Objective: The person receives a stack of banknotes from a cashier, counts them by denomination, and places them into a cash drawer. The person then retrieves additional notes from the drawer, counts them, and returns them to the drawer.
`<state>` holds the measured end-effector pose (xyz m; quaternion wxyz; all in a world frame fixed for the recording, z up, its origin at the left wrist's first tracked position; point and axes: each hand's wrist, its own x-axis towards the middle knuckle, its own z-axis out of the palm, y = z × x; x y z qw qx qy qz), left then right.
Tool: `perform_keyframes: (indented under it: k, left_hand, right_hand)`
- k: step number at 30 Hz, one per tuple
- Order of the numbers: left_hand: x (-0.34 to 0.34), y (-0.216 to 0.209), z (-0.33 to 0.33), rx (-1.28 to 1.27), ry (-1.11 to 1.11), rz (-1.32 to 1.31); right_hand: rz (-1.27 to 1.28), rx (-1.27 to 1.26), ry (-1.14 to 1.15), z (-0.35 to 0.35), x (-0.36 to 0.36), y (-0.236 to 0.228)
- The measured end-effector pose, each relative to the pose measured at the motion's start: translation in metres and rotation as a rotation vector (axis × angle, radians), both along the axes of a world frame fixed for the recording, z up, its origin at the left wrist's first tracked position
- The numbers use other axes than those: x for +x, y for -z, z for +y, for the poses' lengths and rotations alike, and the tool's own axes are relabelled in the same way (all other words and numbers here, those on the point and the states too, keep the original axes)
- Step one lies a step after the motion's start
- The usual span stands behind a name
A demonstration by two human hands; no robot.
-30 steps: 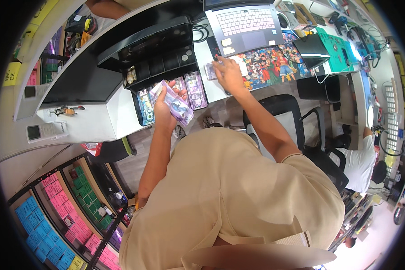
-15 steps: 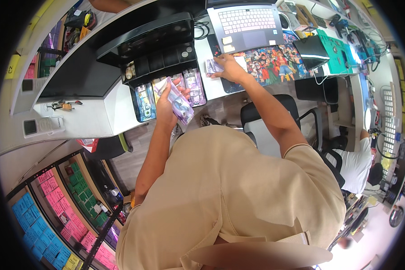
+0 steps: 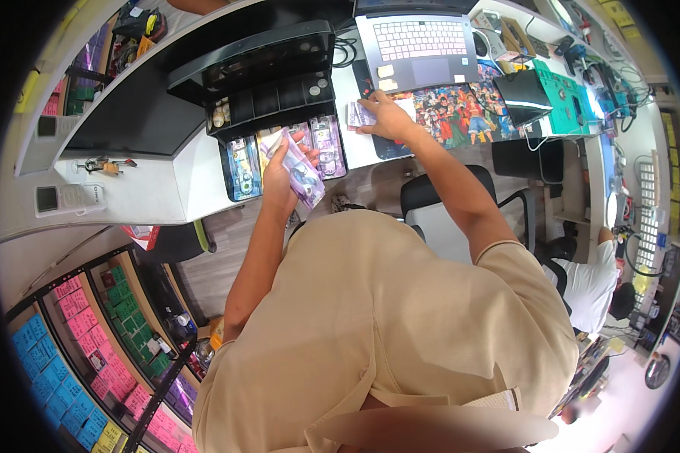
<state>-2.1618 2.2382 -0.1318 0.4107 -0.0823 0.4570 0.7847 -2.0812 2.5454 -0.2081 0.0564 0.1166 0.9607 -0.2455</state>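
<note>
My left hand [image 3: 280, 180] is closed round a fanned bundle of purple banknotes [image 3: 304, 183], held over the front of a black cash box [image 3: 268, 113]. On the white desk right of the box, my right hand [image 3: 389, 119] has its thumb and fingers on a small stack of purple banknotes [image 3: 357, 114]. Inside the box, blue banknotes [image 3: 243, 162] lie in the left slot and more purple banknotes [image 3: 326, 147] in the right one. Coins [image 3: 220, 115] sit in the box's upper left compartment. My left hand partly hides the middle slots.
Behind my right hand stands an open laptop [image 3: 419, 47], with a colourful printed desk mat [image 3: 453, 113] before it. A dark monitor [image 3: 128, 121] is left of the box. Office chair [image 3: 446, 196] stands below the desk edge; a person in white [image 3: 589, 283] is at far right.
Both hands keep nearly the same places and hold the same banknotes. The whole view has shifted slightly.
</note>
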Motion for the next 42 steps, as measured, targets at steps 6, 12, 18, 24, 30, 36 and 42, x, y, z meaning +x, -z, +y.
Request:
perform_keyframes:
  k: [6,12,18,24,30,36,42]
  left_hand:
    - [0.003,0.001,-0.001,-0.005,-0.001,-0.021]
    - [0.005,-0.001,0.001,-0.021,0.009,-0.023]
    - [0.006,0.003,0.003,-0.004,0.033,-0.049]
    - [0.008,0.010,0.010,0.009,0.092,-0.075]
    - [0.010,0.012,0.017,0.022,0.148,-0.066]
    - [0.012,0.006,0.023,0.005,0.190,-0.039]
    - [0.008,0.001,0.043,0.057,0.237,-0.190]
  right_hand:
    - [0.119,-0.201,-0.026,0.009,0.001,-0.007]
    - [0.017,-0.395,0.103,0.023,0.011,0.000]
    - [0.091,-0.745,0.334,0.023,0.014,0.016]
    - [0.078,-0.751,0.383,0.017,0.016,0.010]
    - [0.062,-0.796,0.507,0.014,0.016,0.008]
    - [0.303,-0.397,0.449,0.018,0.022,0.000]
    - [0.490,-0.199,0.656,0.014,0.038,-0.099]
